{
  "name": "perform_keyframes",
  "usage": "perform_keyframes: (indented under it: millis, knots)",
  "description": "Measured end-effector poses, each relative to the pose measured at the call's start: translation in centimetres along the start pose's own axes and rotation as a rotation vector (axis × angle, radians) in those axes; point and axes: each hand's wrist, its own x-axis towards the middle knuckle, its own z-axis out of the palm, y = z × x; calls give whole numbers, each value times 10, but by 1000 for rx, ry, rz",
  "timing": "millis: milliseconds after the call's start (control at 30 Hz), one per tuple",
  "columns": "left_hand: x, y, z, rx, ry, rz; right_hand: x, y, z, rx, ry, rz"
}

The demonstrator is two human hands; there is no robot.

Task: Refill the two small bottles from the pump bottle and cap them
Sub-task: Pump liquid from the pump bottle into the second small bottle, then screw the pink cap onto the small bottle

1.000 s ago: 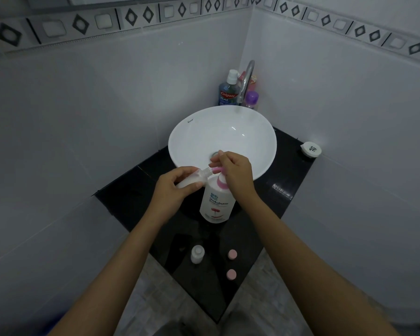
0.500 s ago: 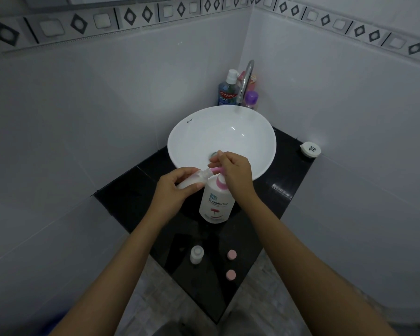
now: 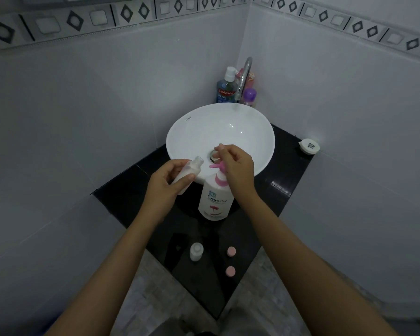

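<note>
A white pump bottle (image 3: 215, 202) with a pink pump head stands on the black counter just in front of the basin. My right hand (image 3: 235, 166) rests on top of the pump head, fingers loosely curled, its pink spout pointing left. My left hand (image 3: 166, 183) holds a small clear bottle (image 3: 188, 174), uncapped and tilted, its mouth a short gap left of the spout. A second small bottle (image 3: 196, 251) stands uncapped near the counter's front corner, with two pink caps (image 3: 231, 251) (image 3: 230, 271) lying to its right.
The round white basin (image 3: 192, 132) sits on the black corner counter (image 3: 284, 173) between two tiled walls. Behind it are a curved tap (image 3: 244, 76), a blue mouthwash bottle (image 3: 226, 89) and a purple-capped bottle (image 3: 249, 97). A small white dish (image 3: 309, 146) lies at the right edge.
My left hand has pulled the small bottle away from the pump spout, leftward, so a gap shows between them. My right hand stays on the pump head.
</note>
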Motion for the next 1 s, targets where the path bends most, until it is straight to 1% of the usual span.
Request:
perform_keyframes:
  millis: [133, 267, 400, 733, 867, 1000]
  knots:
    - [-8, -8, -1, 10, -4, -8, 0, 3, -7, -27, 38, -27]
    - [-24, -21, -1, 31, -53, -44, -6, 7, -18, -40, 61, -40]
    - [-41, -28, 0, 45, -76, -44, -13, 13, -29, -70, 115, -3]
    - [-74, -44, 2, 26, -89, -89, -47, 29, -58, -40, 197, 60]
    - [-84, -48, 5, 6, -81, -125, -73, 52, -65, -49, 224, 101]
    - [-93, -50, 10, 7, -91, -137, -101, 96, -64, -158, 166, 196]
